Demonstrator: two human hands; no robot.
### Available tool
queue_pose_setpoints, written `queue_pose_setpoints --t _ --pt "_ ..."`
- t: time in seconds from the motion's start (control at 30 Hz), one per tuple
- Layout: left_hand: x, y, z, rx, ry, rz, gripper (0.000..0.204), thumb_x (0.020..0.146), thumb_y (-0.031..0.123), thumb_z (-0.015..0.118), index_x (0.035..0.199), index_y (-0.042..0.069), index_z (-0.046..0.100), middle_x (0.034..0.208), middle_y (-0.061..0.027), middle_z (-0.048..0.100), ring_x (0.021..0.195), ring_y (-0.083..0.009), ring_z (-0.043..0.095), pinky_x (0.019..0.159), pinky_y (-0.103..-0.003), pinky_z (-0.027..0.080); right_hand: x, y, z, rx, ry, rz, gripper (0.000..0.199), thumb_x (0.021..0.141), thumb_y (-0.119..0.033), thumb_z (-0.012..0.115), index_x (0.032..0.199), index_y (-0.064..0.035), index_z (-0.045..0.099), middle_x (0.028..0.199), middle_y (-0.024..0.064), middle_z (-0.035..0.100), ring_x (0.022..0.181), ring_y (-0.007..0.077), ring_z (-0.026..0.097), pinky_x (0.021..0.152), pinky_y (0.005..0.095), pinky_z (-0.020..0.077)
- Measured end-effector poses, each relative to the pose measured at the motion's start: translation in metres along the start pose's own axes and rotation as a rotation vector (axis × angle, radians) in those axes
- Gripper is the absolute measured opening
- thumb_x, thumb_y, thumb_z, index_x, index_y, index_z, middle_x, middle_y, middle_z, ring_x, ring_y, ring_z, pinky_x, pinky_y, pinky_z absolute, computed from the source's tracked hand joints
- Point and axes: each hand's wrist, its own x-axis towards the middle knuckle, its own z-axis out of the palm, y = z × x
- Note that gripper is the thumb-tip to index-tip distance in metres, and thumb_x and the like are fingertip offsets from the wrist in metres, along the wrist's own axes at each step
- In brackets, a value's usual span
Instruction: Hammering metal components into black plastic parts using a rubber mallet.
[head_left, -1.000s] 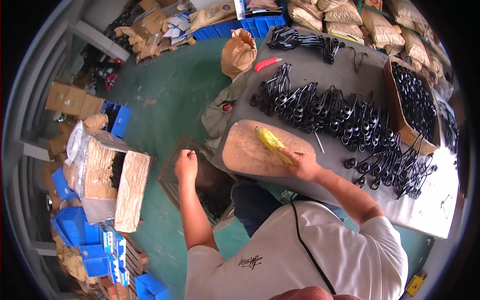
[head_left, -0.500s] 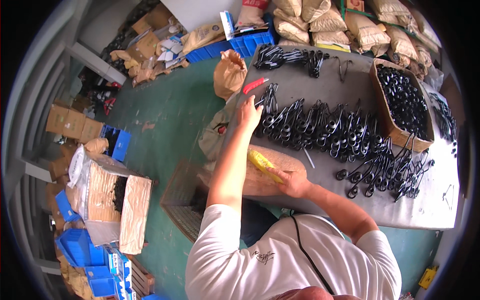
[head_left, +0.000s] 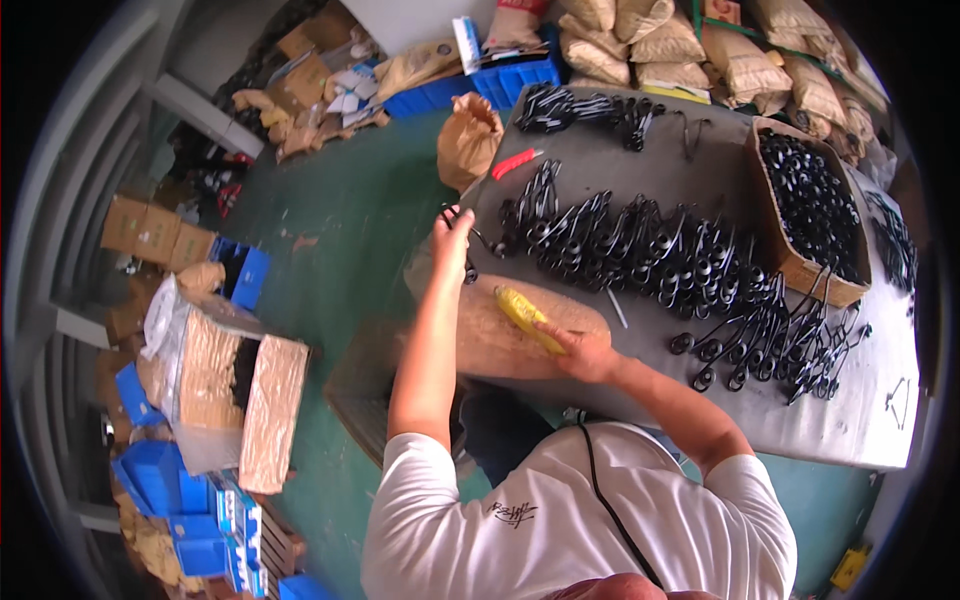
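My left hand (head_left: 452,240) is closed around black wire pieces with rounded ends (head_left: 471,271), held out past the table's left edge. My right hand (head_left: 588,355) grips a yellow, wrapped-looking bar (head_left: 522,315); its exact kind I cannot make out. Beneath that bar lies a tan rounded pad (head_left: 480,340) along the near edge of the grey table (head_left: 580,170). A long row of black wire parts with round ends (head_left: 650,250) spreads beyond my right hand.
A red-handled cutter (head_left: 515,164) lies at the table's far left. On the right stands a cardboard box (head_left: 800,275) of small black parts. An open brown paper bag (head_left: 468,150) is beside the table. A paper-lined bin (head_left: 275,410) stands on the floor at left.
My left hand has drawn back from the row of parts, left and nearer to me, bringing black wire pieces with it. My right hand stays on the yellow bar.
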Motion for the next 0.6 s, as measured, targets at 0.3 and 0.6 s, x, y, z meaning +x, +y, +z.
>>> queue_pose_setpoints --t 0.3,0.6 --pt "-0.113 0.017 -0.055 -0.116 -0.114 -0.119 0.037 0.102 0.036 0.053 0.107 0.001 0.064 0.070 0.0028 0.051 0.064 -0.0069 0.047 0.062 -0.023 0.041 -0.028 -0.069 -0.035 0.435 -0.053 0.395 0.072 0.091 -0.008 0.054 0.156 -0.0168 0.023 0.090 0.0167 0.065 0.070 0.0233 0.064 0.066 0.0359 0.0521" --pt "-0.122 0.003 -0.059 0.618 -0.082 0.173 0.030 0.102 0.031 0.053 0.110 0.004 0.063 0.078 -0.0054 0.065 0.075 -0.0139 0.063 0.071 -0.030 0.050 0.034 -0.075 -0.007 -0.075 0.279 -0.004 0.079 0.091 -0.010 0.058 0.156 -0.0258 0.016 0.122 0.0282 0.057 0.094 0.0468 0.063 0.085 0.0489 0.0504"
